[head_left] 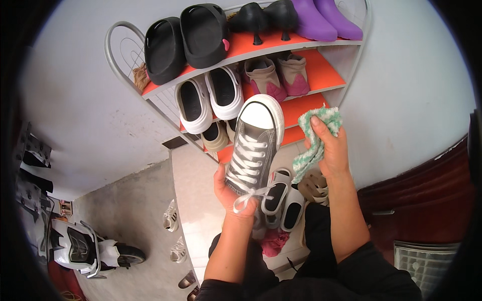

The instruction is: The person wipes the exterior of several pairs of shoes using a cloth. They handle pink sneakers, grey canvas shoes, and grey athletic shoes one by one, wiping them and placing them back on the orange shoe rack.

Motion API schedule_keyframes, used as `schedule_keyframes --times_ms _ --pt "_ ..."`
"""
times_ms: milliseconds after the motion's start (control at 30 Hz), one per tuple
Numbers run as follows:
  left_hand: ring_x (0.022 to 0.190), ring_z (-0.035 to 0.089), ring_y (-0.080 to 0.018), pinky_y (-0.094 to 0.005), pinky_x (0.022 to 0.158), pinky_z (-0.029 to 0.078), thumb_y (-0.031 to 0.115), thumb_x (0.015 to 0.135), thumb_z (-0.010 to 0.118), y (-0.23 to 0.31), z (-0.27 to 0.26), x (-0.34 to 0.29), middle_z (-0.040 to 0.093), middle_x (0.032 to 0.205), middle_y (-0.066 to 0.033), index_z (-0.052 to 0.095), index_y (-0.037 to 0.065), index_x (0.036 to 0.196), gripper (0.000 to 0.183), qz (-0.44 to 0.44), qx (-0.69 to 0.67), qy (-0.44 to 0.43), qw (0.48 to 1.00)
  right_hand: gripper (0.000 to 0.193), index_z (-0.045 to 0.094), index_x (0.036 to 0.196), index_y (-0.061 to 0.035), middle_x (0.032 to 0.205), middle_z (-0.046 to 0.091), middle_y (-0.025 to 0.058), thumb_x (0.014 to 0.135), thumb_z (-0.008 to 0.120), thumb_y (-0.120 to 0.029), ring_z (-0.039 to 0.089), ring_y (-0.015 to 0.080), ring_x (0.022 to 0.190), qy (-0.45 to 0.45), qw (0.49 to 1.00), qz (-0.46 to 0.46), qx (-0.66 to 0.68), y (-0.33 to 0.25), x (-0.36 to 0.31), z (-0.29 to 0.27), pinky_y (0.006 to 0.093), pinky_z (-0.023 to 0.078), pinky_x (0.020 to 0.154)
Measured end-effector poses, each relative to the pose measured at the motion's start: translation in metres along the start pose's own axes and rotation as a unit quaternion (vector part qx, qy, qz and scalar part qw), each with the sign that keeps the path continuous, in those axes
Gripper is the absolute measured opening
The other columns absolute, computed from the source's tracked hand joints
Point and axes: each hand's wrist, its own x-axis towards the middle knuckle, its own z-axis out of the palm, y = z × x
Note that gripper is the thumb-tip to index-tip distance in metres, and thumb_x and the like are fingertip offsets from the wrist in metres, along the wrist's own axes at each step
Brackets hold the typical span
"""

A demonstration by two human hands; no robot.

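Observation:
A dark grey canvas sneaker (pixel 249 153) with a white toe cap and tied white laces is held up in the middle, toe pointing away from me. My left hand (pixel 232 193) grips it from below at the heel end, fingers mostly hidden behind it. To the right, my right hand (pixel 332 148) pinches a green and white fluffy cloth (pixel 315 143), thumb on top, part of it hanging down. The cloth is apart from the sneaker.
Ahead stands a shoe rack with orange shelves (pixel 321 70), holding black clogs (pixel 203 35), purple boots (pixel 321 20), white clogs (pixel 226 93) and beige-pink shoes (pixel 263 75). Slippers (pixel 292 208) and a crumpled red cloth (pixel 275 242) lie below my arms. A white scooter (pixel 83 246) stands lower left.

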Motion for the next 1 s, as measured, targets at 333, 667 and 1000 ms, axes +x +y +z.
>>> schedule_keyframes --times_ms 333,667,1000 --pt "0.11 0.055 -0.0341 -0.0485 0.096 0.043 0.036 0.087 0.051 -0.011 0.002 0.003 0.055 0.123 -0.0182 0.048 -0.001 0.126 0.054 0.023 0.051 0.006 0.998 0.016 0.062 0.095 -0.0035 0.085 0.062 0.0015 0.084 0.067 -0.014 0.056 0.0082 0.075 -0.041 0.999 0.016 0.027 0.003 -0.004 -0.005 0.0229 0.045 0.066" --pt "0.107 0.058 -0.0307 -0.0468 0.094 0.045 0.033 0.088 0.05 -0.018 -0.002 0.006 0.059 0.119 -0.0144 0.053 0.003 0.121 0.045 0.08 0.093 0.043 0.991 0.022 0.061 0.091 -0.0039 0.078 0.061 -0.0005 0.081 0.071 -0.021 0.055 0.0063 0.07 -0.073 0.997 0.012 -0.022 0.002 -0.007 -0.003 0.0223 0.044 0.062" --pt "0.102 0.06 -0.0313 -0.046 0.09 0.048 0.033 0.088 0.047 -0.018 -0.01 0.004 0.061 0.115 -0.0164 0.055 0.001 0.119 0.046 0.052 0.095 0.081 0.991 0.023 0.049 0.082 -0.0044 0.07 0.052 -0.0036 0.079 0.071 -0.01 0.046 0.0015 0.067 -0.101 0.985 -0.071 -0.122 0.01 -0.008 0.001 0.0207 0.04 0.057"
